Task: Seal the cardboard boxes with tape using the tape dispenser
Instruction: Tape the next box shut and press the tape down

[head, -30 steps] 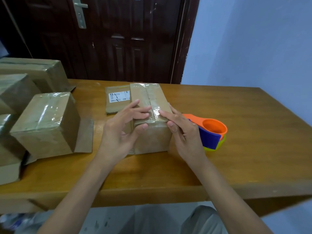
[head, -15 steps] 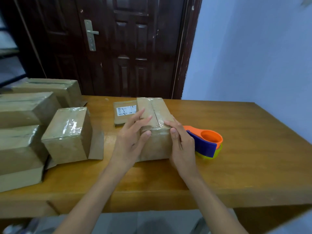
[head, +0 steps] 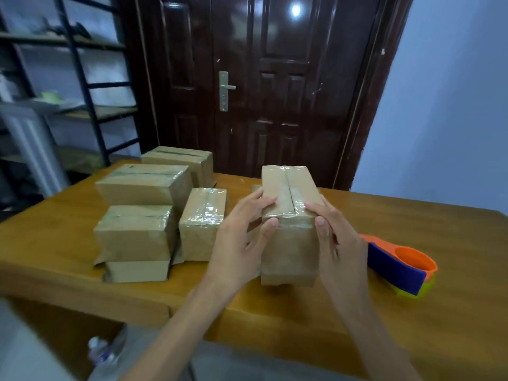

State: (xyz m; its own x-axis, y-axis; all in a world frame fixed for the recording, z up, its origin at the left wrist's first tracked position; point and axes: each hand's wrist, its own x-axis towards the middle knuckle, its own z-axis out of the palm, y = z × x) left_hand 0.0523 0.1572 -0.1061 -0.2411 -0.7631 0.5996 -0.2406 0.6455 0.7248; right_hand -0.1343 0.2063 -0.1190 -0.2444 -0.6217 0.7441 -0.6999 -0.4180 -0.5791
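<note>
The left hand [head: 242, 243] and the right hand [head: 336, 240] grip the box [head: 288, 215] from both sides, thumbs on its near face and fingers curled over the top edge. The box is brown cardboard, wrapped in shiny clear tape, with a seam along the top. It stands at the middle of the wooden table [head: 412, 312]. At 3 o'clock lies the plastic dispenser [head: 401, 265], orange, blue and yellow-green. At 9 o'clock stand other taped boxes [head: 143, 215]. At 12 o'clock is a dark door [head: 247, 78].
</note>
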